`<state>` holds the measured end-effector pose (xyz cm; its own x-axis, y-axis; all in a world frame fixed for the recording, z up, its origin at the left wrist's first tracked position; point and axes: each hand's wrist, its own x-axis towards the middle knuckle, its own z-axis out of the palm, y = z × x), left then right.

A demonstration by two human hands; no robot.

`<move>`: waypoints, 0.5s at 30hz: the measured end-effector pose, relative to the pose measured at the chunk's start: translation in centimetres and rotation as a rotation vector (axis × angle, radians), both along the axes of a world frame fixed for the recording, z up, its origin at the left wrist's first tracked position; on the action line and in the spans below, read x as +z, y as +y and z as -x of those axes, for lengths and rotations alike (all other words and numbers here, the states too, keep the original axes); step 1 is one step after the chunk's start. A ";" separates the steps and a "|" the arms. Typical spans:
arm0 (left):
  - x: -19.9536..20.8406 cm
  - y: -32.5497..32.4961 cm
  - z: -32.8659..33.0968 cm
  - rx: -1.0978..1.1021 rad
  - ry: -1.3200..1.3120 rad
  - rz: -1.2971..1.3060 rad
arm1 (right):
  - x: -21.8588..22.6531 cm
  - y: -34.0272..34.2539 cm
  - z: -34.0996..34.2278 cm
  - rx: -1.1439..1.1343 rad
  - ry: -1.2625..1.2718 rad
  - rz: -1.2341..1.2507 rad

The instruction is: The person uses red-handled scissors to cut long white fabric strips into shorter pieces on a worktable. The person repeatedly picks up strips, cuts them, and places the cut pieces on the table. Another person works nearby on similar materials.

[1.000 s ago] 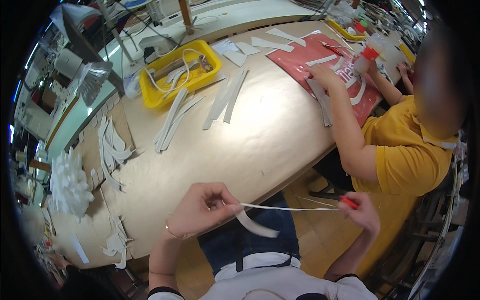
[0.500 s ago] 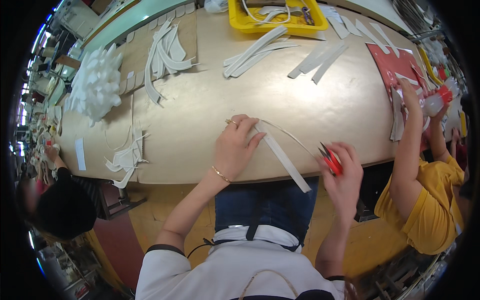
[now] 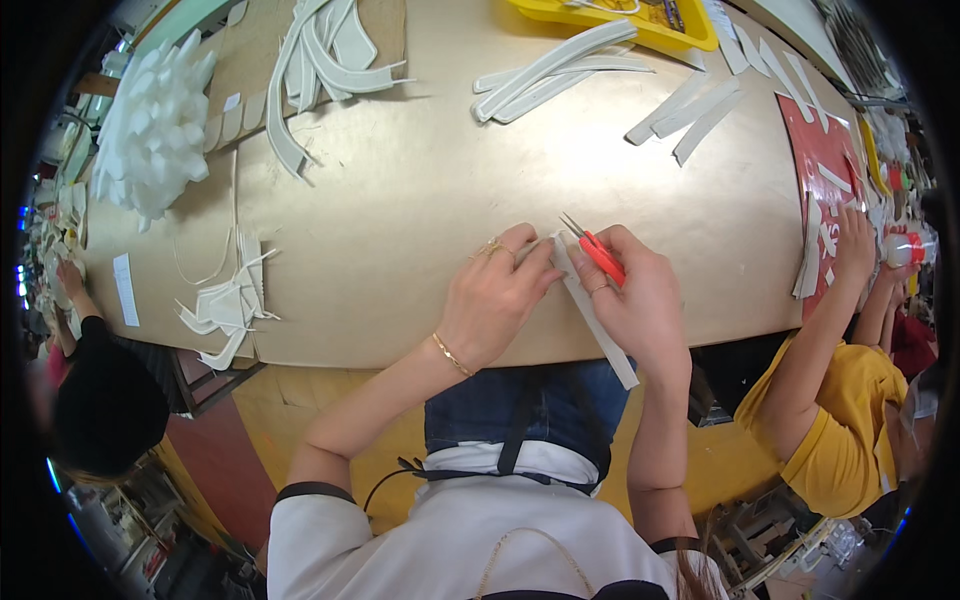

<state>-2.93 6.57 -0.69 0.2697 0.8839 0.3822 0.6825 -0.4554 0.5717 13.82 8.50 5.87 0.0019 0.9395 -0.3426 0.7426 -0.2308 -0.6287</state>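
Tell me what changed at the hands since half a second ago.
The right hand has moved left, bringing the red snips near the upper end of the pale strip, beside the left hand. The left hand stays at that end; the snips stay gripped.

Some chunky white letters sit on the flat, shiny red sheet between two and three o'clock, but they are partly hidden, so no word can be read.
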 end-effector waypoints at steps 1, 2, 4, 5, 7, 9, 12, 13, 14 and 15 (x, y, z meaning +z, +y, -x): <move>0.0 0.1 0.2 -0.020 0.003 0.022 | 0.0 0.1 0.2 -0.064 0.112 0.073; 0.0 0.3 0.3 -0.040 0.004 0.038 | -0.1 0.3 0.3 -0.092 0.119 0.084; 0.1 0.5 0.6 -0.073 0.018 0.050 | -0.4 0.8 0.5 -0.147 0.131 0.104; 0.2 0.6 0.8 -0.087 0.033 0.048 | -0.5 0.7 0.5 -0.114 0.093 0.048; 0.4 0.8 0.9 -0.114 0.048 0.061 | -0.8 0.3 0.5 -0.046 0.020 -0.064; 0.6 1.0 1.1 -0.142 0.057 0.086 | -1.4 -0.3 0.6 0.028 -0.045 -0.277; 0.8 1.3 1.4 -0.153 0.107 0.065 | -2.3 -1.3 0.2 0.137 -0.130 -0.483; 0.9 1.4 1.5 -0.158 0.138 0.049 | -2.6 -1.6 -0.1 0.172 -0.157 -0.531; 1.0 1.6 1.8 -0.171 0.177 0.029 | -3.0 -1.9 -0.2 0.208 -0.199 -0.570; 1.0 1.7 2.0 -0.185 0.217 0.007 | -3.3 -2.2 -0.3 0.242 -0.242 -0.610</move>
<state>-4.94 8.31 0.34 0.5013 0.8144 0.2923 0.6950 -0.5802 0.4247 14.17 6.28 2.53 -0.2221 0.9476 0.2298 0.8639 0.3005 -0.4041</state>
